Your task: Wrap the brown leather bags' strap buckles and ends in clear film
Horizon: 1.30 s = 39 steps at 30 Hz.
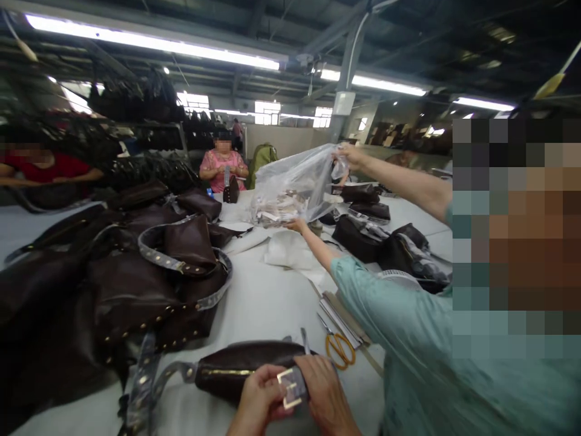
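by the left hand (pixel 259 392), pinched narrow, and the curled right hand (pixel 327 387), a square gold buckle (pixel 292 387) is being gripped from both sides above the near edge of the table (pixel 254 303). just behind them, a zipped brown bag (pixel 247 356) is being borne along that edge, and orange-handled scissors (pixel 339 349) are lying to its right. the table's left side is being covered by heaped brown bags (pixel 131 281). farther out, a clear plastic bag (pixel 290 175) filled with pale pieces is being held by a co-worker in a green top (pixel 367 293); near the far edge, a studded strap (pixel 227 175) is being handled by a person in pink (pixel 215 162).
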Motion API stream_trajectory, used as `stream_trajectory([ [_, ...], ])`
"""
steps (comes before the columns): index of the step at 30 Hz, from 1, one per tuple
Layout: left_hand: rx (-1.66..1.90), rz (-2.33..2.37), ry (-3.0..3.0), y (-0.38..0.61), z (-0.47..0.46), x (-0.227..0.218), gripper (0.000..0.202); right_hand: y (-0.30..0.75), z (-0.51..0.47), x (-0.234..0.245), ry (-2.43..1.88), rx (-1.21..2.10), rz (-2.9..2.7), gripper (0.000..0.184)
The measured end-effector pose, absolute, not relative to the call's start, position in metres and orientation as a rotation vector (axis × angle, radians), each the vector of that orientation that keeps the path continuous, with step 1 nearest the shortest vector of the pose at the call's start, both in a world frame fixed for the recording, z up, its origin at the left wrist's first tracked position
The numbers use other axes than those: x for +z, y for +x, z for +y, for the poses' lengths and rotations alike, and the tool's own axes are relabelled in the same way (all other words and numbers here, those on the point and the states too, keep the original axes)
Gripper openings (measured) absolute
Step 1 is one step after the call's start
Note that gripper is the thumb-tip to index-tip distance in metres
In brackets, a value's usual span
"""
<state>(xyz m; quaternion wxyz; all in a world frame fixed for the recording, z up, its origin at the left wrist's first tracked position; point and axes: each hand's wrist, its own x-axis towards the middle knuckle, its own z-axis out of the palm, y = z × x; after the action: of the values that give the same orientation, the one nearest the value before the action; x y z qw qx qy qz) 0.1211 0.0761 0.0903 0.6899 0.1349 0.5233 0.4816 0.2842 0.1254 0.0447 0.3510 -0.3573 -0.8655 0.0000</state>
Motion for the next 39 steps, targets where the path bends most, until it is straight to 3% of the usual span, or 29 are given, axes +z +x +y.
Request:
stream_trajectory([
  [7, 1.142, 1.164, 0.266, 0.121, 0.072, 0.100, 0.027, 0.281, 0.128, 0.053, -0.946, 0.027, -2.229, 0.054],
  [17, 1.201, 1.186, 0.254, 0.119, 0.074, 0.105, 0.029, 0.293, 0.140, 0.051, -1.051, 0.220, -2.294, 0.044],
  [23, 1.155, 1.169, 0.255, 0.120, 0.075, 0.105, 0.027, 0.296, 0.135, 0.058, -0.996, 0.102, -2.422, 0.062],
  [25, 1.135, 1.160, 0.278, 0.122, 0.075, 0.104, 0.029, 0.295, 0.133, 0.058, -0.949, 0.111, -2.458, 0.060],
  [29, 0.991, 1.164, 0.529, 0.112, 0.075, 0.112, 0.034, 0.301, 0.131, 0.044, -0.928, 0.199, -2.367, 0.049],
  [33, 0.936, 1.585, 1.206, 0.060, 0.071, 0.134, 0.025, 0.315, 0.133, 0.031, -1.014, 0.341, -2.165, 0.046],
  [36, 0.570, 1.859, 1.377, 0.002, 0.058, 0.136, 0.033, 0.323, 0.137, 0.028, -1.129, 0.423, -2.009, 0.042],
  [39, 0.252, 1.922, 1.183, -0.041, 0.038, 0.113, 0.036, 0.325, 0.142, 0.028, -1.201, 0.478, -1.881, 0.036],
])
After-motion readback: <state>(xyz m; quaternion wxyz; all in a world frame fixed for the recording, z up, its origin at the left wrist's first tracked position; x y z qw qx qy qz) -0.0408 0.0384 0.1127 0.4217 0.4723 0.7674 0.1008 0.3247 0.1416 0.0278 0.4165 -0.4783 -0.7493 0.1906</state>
